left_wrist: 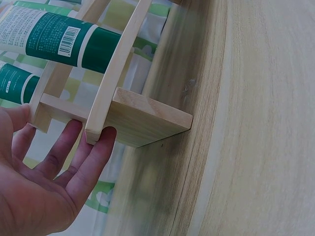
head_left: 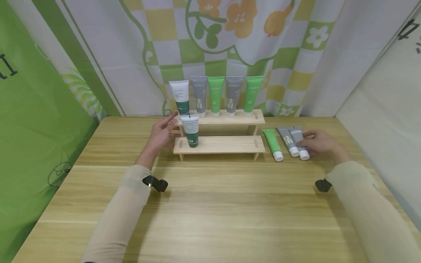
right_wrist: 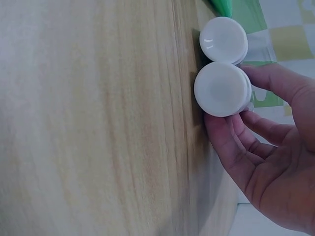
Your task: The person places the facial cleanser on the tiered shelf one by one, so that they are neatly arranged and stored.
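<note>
At the left end of a two-tier wooden stand (head_left: pixel 227 145), my left hand (head_left: pixel 159 136) has its fingers loosely spread, fingertips against the board ends. A white-and-dark-green squeeze tube (head_left: pixel 191 130) stands cap down on the lower tier beside it. To the right of the stand, my right hand (head_left: pixel 319 142) holds a grey squeeze tube (head_left: pixel 297 135) between thumb and fingers, low at the tabletop. Its white cap (right_wrist: pixel 221 89) faces the right wrist camera. Another grey tube (head_left: pixel 287 139) lies right alongside, and a green tube (head_left: pixel 272 142) lies nearer the stand.
Along the upper tier stand a white-and-green tube (head_left: pixel 180 95), grey tubes (head_left: pixel 199 94) and green tubes (head_left: pixel 216 94), all cap down. A patterned curtain (head_left: pixel 164 47) hangs behind the wooden table (head_left: pixel 210 212). Green cloth (head_left: pixel 36 120) hangs at the left.
</note>
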Action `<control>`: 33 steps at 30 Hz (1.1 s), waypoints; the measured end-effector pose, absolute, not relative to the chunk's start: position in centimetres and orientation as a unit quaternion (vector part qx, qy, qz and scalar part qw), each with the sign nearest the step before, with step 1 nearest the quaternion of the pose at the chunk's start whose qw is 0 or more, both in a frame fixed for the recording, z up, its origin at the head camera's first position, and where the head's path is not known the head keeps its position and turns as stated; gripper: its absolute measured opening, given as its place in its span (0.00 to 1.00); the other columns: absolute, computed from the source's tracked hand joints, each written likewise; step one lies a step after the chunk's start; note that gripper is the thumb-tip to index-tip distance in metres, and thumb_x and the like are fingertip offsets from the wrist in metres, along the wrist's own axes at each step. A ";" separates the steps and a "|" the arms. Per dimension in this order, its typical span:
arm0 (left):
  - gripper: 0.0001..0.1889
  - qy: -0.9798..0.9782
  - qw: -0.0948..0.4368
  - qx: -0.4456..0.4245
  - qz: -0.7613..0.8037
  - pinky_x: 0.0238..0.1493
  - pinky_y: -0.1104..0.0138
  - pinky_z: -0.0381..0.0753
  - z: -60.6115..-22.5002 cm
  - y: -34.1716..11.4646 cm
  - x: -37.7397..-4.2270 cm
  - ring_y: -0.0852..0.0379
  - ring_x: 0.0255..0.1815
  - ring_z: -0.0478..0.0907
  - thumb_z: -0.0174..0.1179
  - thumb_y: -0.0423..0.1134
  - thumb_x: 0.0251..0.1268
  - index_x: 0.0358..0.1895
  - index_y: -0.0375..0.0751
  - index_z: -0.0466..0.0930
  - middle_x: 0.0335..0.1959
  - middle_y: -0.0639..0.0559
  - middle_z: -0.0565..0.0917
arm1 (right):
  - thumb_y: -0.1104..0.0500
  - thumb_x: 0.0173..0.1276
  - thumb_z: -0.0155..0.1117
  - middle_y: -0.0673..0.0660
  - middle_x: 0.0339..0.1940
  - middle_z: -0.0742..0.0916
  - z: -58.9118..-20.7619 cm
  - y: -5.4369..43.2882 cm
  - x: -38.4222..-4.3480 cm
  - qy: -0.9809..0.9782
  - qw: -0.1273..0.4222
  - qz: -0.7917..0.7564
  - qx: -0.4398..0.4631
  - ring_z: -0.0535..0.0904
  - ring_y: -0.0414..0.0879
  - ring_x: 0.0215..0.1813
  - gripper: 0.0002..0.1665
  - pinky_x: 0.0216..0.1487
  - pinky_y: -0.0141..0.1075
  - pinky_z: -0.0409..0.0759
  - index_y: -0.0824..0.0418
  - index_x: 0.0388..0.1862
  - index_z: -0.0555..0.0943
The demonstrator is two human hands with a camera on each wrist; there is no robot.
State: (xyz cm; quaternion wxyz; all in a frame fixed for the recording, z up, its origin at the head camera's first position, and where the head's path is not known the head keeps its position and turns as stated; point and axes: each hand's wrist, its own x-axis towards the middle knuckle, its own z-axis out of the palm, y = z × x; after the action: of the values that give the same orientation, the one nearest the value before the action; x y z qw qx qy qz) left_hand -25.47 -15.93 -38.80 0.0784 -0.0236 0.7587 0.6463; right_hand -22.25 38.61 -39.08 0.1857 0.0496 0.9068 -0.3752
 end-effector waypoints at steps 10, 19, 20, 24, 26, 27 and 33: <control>0.26 0.760 0.086 -0.022 0.644 0.43 0.46 0.84 -38.8 -15.9 -25.5 0.39 0.57 0.80 0.52 0.59 0.76 0.75 0.72 0.64 0.64 0.40 0.77 | 0.55 0.74 0.63 0.75 0.53 0.76 -37.9 37.8 -21.1 0.887 0.167 -0.428 0.048 0.84 0.49 0.39 0.46 0.44 0.44 0.86 0.79 0.75 0.51; 0.25 0.757 0.082 -0.020 0.647 0.44 0.44 0.84 -38.6 -16.0 -25.4 0.38 0.57 0.80 0.52 0.59 0.76 0.74 0.74 0.65 0.62 0.38 0.77 | 0.55 0.73 0.66 0.76 0.60 0.74 -35.6 34.1 -19.2 0.883 0.132 -0.450 0.020 0.85 0.53 0.41 0.46 0.44 0.47 0.86 0.70 0.78 0.53; 0.25 0.756 0.082 -0.020 0.649 0.44 0.44 0.84 -38.6 -16.0 -25.4 0.38 0.57 0.80 0.53 0.59 0.75 0.73 0.74 0.66 0.62 0.38 0.78 | 0.55 0.73 0.66 0.76 0.60 0.74 -35.4 33.6 -19.1 0.882 0.128 -0.453 0.017 0.85 0.54 0.41 0.46 0.44 0.47 0.86 0.69 0.78 0.53; 0.25 0.755 0.082 -0.022 0.651 0.44 0.44 0.84 -38.6 -15.9 -25.4 0.38 0.57 0.80 0.53 0.59 0.75 0.74 0.74 0.66 0.61 0.38 0.78 | 0.55 0.72 0.68 0.74 0.59 0.74 -34.7 31.9 -18.6 0.879 0.104 -0.465 0.001 0.84 0.53 0.42 0.45 0.44 0.45 0.86 0.67 0.78 0.55; 0.26 0.754 0.082 -0.023 0.651 0.43 0.44 0.84 -38.6 -15.9 -25.4 0.38 0.56 0.80 0.53 0.59 0.75 0.74 0.74 0.66 0.61 0.38 0.78 | 0.56 0.71 0.68 0.72 0.57 0.75 -34.5 31.0 -18.4 0.877 0.089 -0.471 -0.007 0.84 0.52 0.42 0.44 0.43 0.46 0.86 0.67 0.77 0.57; 0.26 0.754 0.082 -0.024 0.652 0.43 0.44 0.84 -38.6 -15.9 -25.4 0.38 0.56 0.80 0.53 0.60 0.75 0.74 0.74 0.66 0.61 0.38 0.78 | 0.56 0.71 0.69 0.72 0.56 0.76 -34.5 30.5 -18.3 0.876 0.081 -0.475 -0.011 0.83 0.51 0.41 0.44 0.43 0.45 0.87 0.66 0.77 0.57; 0.26 0.752 0.079 -0.022 0.654 0.42 0.44 0.84 -38.6 -15.8 -25.4 0.37 0.56 0.81 0.53 0.59 0.75 0.74 0.73 0.66 0.60 0.38 0.79 | 0.61 0.70 0.69 0.67 0.52 0.76 -34.3 27.3 -17.7 0.854 0.055 -0.515 -0.039 0.82 0.45 0.40 0.41 0.40 0.42 0.86 0.66 0.74 0.58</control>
State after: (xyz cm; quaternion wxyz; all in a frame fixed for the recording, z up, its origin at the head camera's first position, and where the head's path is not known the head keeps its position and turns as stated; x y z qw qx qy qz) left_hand -25.37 -15.83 -38.58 0.0792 -0.0224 0.7519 0.6541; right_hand -17.65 27.27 -34.25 0.0545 -0.0388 0.8544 -0.5152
